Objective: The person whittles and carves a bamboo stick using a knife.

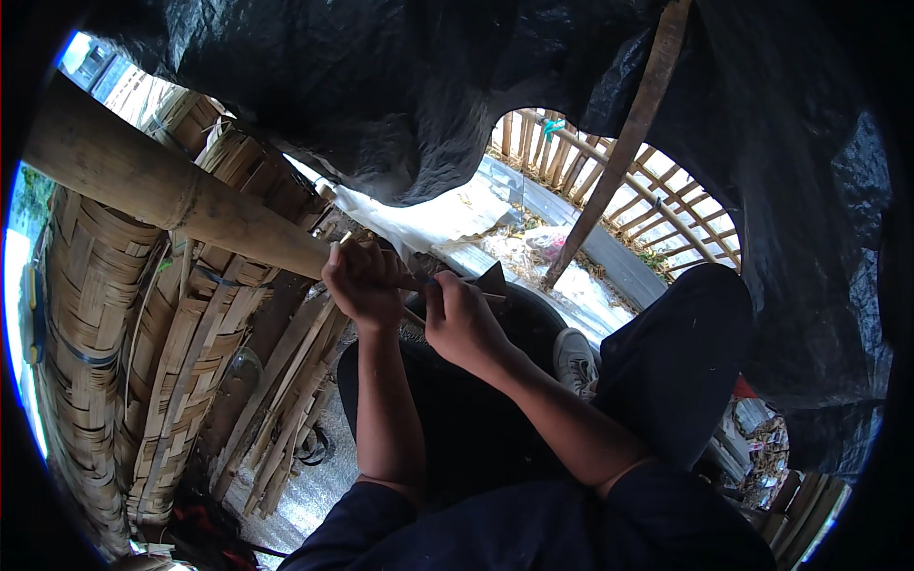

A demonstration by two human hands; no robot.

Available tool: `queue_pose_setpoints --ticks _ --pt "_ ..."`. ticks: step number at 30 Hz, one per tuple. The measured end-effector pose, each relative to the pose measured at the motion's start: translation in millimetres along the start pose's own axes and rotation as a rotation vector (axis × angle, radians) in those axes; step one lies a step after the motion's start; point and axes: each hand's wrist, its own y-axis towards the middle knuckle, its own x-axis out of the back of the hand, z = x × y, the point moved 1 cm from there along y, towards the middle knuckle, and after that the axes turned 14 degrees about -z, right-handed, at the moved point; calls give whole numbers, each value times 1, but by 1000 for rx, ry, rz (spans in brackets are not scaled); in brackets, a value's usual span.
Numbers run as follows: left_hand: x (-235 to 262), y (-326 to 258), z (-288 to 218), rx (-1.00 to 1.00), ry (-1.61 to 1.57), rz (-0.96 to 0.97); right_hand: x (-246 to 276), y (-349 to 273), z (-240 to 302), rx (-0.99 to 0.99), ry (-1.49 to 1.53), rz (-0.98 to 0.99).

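Observation:
Both hands meet in front of me above my lap. My left hand is a closed fist, and the pale tip of a thin piece pokes out above it. A brown, stick-like piece runs from this fist toward the other hand. My right hand is closed too, its thumb pressed forward. A thin pale strip juts out past its fingers on the right. Just beyond sits a dark pointed piece; whether it is a blade I cannot tell. The fingers cover most of what they grip.
A thick bamboo pole slants in from the left toward my hands. Rolls of woven bamboo and split slats stand at left. Black plastic sheeting hangs ahead, crossed by a wooden pole. A bamboo lattice lies beyond.

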Motion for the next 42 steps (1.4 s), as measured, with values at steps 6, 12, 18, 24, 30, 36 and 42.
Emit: queue_pose_setpoints --ticks 6,12,18,24,30,36,42 --pt "7 0 -5 -3 -12 54 2 2 2 -41 -107 112" --pt "11 6 -6 -10 -24 -1 10 4 -5 -45 -127 208" --pt "13 8 -10 -27 -22 -33 15 10 -15 -58 -66 229" --pt "10 9 -11 -30 -31 -46 17 8 -11 -3 -80 210" --pt "12 9 -9 -33 -50 -13 11 9 -19 -51 -69 220" --pt "2 6 -7 -68 11 -19 -11 15 -53 -682 465 9" --pt "-16 -6 -4 -114 198 75 12 28 -35 -531 890 -47"
